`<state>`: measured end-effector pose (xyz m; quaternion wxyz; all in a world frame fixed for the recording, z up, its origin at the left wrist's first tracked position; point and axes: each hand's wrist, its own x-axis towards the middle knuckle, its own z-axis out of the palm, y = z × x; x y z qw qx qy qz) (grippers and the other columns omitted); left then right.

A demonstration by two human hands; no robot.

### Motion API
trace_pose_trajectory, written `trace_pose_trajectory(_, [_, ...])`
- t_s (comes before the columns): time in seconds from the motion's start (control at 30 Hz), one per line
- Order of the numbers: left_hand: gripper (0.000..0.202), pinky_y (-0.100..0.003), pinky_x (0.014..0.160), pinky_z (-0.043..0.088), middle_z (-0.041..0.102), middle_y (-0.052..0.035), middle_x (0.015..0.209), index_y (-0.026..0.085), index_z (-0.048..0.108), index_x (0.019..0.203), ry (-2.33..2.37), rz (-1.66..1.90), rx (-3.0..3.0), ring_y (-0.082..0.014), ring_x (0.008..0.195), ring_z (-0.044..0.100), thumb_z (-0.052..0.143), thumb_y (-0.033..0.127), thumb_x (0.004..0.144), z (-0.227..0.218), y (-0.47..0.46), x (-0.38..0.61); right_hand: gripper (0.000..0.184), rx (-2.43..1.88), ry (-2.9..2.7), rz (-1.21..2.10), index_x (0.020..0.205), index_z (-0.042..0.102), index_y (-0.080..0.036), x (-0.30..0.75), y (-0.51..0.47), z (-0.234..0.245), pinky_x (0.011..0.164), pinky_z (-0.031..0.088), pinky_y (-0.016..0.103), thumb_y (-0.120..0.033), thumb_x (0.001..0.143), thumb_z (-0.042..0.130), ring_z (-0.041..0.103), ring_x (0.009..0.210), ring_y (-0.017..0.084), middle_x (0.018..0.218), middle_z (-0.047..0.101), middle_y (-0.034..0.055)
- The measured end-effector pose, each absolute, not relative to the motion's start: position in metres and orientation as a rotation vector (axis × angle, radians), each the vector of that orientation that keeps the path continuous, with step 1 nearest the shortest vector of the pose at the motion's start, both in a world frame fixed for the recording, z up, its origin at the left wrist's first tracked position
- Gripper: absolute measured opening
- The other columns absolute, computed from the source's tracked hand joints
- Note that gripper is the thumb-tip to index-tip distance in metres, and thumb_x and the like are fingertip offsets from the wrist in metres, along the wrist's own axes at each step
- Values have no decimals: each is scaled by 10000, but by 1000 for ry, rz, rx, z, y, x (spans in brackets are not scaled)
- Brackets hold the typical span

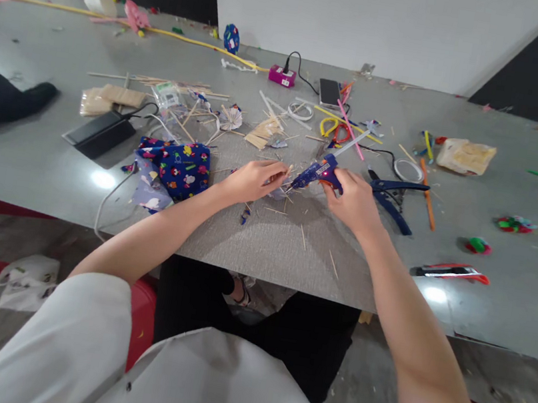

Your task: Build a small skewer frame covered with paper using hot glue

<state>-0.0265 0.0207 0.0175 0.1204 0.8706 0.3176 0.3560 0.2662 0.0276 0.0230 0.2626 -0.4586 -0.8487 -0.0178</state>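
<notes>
My right hand (353, 199) is wrapped round the handle of a blue hot glue gun (318, 172). A clear glue stick (351, 144) juts from its back, and a small red light shows on its side. The nozzle points down and left, close to the fingers of my left hand (256, 181). Those fingers are pinched together on what looks like a small wooden stick, mostly hidden by the fingertips. Just below the nozzle lies a bit of pale patterned material, partly covered. Thin wooden sticks (303, 237) are scattered on the table around both hands.
Blue patterned cloth (185, 169) and a black box-like device (100, 134) lie left. Blue-handled pliers (393, 200), a utility knife (451, 272) and pompoms (479, 246) are at right. A purple power socket (282, 75) and a phone (329, 92) sit behind. A person's dark sleeve (6, 98) rests far left.
</notes>
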Motion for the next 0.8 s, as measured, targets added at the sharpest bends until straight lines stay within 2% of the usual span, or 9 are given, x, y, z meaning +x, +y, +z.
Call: trace_pose_trajectory(0.8, [185, -264, 760, 491, 689, -60, 915, 177, 646, 1073, 913, 1059, 2543, -135, 797, 636, 480, 260, 1082, 14, 24, -28, 273, -1220, -2301, -16, 1201, 662, -202, 271, 25, 28, 902, 531, 509, -344, 987, 572, 687, 994, 358, 1076, 738, 155])
